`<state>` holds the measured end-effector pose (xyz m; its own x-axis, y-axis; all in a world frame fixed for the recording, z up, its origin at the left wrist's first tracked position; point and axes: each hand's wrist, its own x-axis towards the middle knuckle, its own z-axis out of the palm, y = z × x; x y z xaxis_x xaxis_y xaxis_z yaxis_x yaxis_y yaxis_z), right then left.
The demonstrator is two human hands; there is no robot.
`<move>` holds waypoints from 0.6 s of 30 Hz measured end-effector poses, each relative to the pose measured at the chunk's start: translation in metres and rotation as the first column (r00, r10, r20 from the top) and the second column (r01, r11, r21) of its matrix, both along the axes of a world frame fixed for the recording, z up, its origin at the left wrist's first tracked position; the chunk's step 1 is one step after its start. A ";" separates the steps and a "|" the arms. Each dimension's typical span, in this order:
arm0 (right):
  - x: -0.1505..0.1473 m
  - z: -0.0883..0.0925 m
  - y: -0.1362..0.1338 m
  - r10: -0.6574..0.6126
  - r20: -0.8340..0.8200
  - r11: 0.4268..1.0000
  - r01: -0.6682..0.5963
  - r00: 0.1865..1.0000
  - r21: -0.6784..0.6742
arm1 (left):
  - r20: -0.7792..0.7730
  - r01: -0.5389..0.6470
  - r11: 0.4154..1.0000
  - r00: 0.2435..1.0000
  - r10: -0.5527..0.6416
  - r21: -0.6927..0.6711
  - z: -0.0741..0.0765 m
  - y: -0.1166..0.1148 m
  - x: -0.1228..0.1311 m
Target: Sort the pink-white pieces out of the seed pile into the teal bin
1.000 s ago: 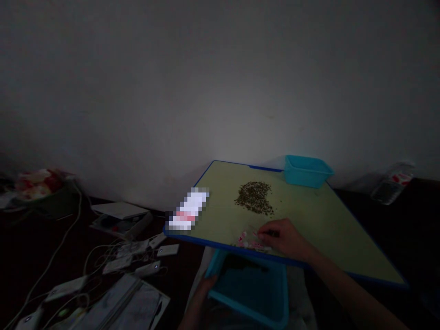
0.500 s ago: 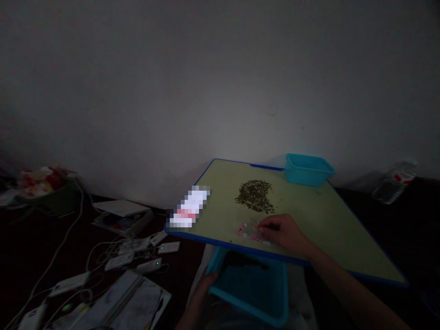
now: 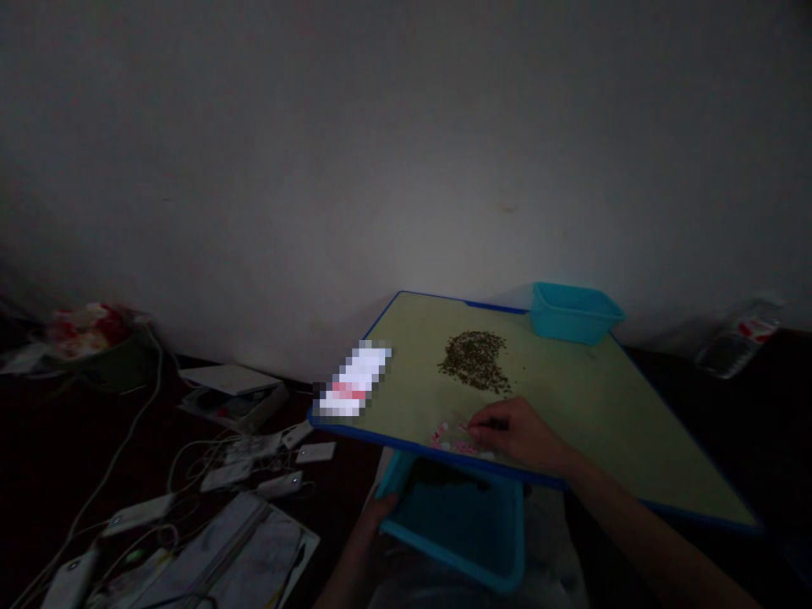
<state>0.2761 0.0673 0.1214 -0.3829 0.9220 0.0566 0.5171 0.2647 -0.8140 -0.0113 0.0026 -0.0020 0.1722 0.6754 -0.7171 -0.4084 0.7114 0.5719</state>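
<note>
"How far along does the work look?"

"Partway, at a guess. A sizeable heap of brown grains (image 3: 475, 359) lies mid-worktop (image 3: 609, 431), seemingly left to handle; the lower blue basin (image 3: 453, 560), below the near edge, shows dark contents (image 3: 441, 474) too dim to identify."

"And each grip?"

"The left hand (image 3: 375, 518) grasps that basin's left rim. The right hand (image 3: 515, 433) has its fingertips drawn together at the pink-and-white pieces (image 3: 466, 447) by the near edge; whether they pinch one, the picture doesn't tell."

"How do the grains look?"

"Small, mottled and loosely spread, with strays toward the right edge. Another blue basin (image 3: 567, 328) stands at the far right corner."
</note>
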 end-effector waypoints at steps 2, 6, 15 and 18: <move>0.009 0.001 0.001 -0.013 -0.019 1.000 0.012 1.000 -0.018 | -0.022 -0.022 1.000 1.000 0.022 0.007 0.003 -0.002 0.003; 0.043 0.010 0.018 -0.114 -0.039 0.993 0.114 0.993 0.002 | -0.001 -0.014 0.999 1.000 0.014 0.034 0.012 -0.006 0.006; 0.137 0.012 0.063 -0.485 0.054 0.859 0.464 0.873 0.216 | -0.020 0.004 1.000 1.000 -0.004 0.011 0.011 -0.005 0.008; 0.141 0.001 0.061 -0.489 0.111 0.853 0.448 0.865 0.268 | 0.005 0.000 1.000 1.000 0.000 -0.012 0.002 -0.003 0.005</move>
